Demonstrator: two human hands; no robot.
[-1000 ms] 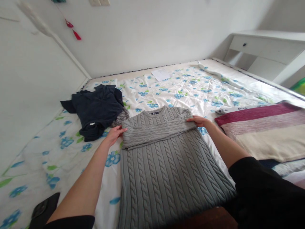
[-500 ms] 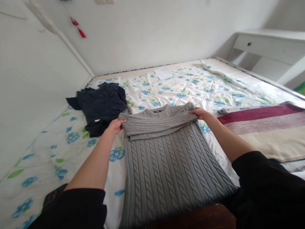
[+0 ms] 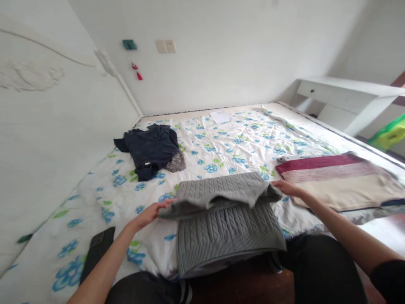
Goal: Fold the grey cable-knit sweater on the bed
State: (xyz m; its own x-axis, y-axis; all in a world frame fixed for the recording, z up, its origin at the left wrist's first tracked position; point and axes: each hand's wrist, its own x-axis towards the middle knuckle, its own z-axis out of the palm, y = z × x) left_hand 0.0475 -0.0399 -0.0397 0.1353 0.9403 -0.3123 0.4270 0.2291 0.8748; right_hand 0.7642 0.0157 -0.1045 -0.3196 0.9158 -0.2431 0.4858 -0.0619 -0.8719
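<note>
A grey cable-knit sweater [image 3: 228, 223] lies on the near edge of the bed, its top part folded back over its lower part. My left hand [image 3: 152, 213] grips the left corner of the folded part, fingers pinched on the knit. At the fold's right corner my right hand [image 3: 286, 188] holds the fabric. The sweater's hem hangs over the bed edge toward me.
The bed [image 3: 240, 143] has a white quilt with blue flowers. A dark navy garment [image 3: 150, 150] lies crumpled at the left by the wall. A striped maroon and cream folded cloth [image 3: 341, 181] lies at the right. A white paper [image 3: 220, 117] rests at the far end. A black object [image 3: 98, 249] sits near my left arm.
Both hands have pulled the sweater's top part toward me, folding it over the lower part. The view has tilted up and drawn back.
</note>
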